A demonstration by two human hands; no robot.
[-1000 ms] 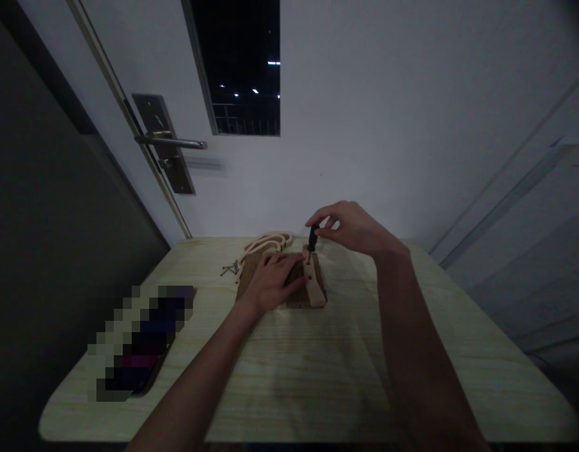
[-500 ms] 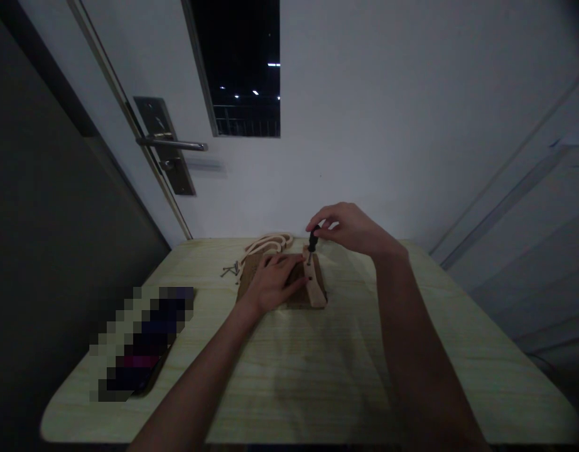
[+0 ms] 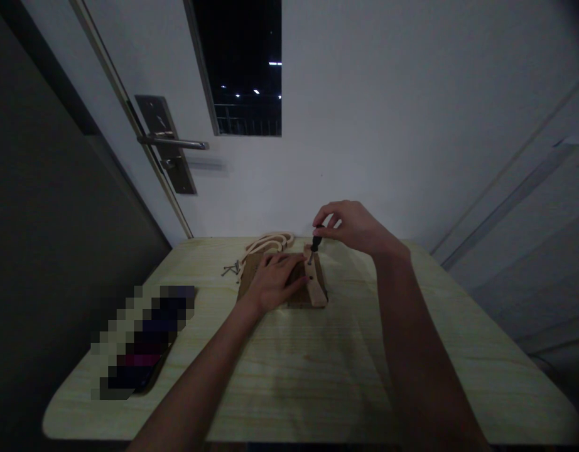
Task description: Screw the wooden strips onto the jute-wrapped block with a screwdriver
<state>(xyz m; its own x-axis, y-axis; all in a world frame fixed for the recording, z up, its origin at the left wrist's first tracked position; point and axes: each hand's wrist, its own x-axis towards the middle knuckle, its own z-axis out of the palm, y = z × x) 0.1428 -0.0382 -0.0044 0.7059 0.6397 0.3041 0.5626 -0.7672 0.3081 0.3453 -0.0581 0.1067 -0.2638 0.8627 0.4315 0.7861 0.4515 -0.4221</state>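
Note:
My left hand [image 3: 273, 280] lies flat, fingers spread, on a brown wooden board [image 3: 246, 279] near the far edge of the table. A pale wooden strip [image 3: 316, 290] with holes rests along the board's right side, under my left fingertips. My right hand [image 3: 353, 227] pinches the top of a small black-handled screwdriver [image 3: 315, 242] that stands upright with its tip on the far end of the strip.
Several loose screws [image 3: 230, 270] lie left of the board. Curved pale wooden pieces [image 3: 269, 241] sit behind it by the wall. A dark blurred flat object [image 3: 143, 342] lies at the table's left. A door with a lever handle [image 3: 174, 143] stands at the far left.
My right hand's fingers have shifted slightly around the screwdriver handle, which now leans a little to the right. The left hand has stayed on the board.

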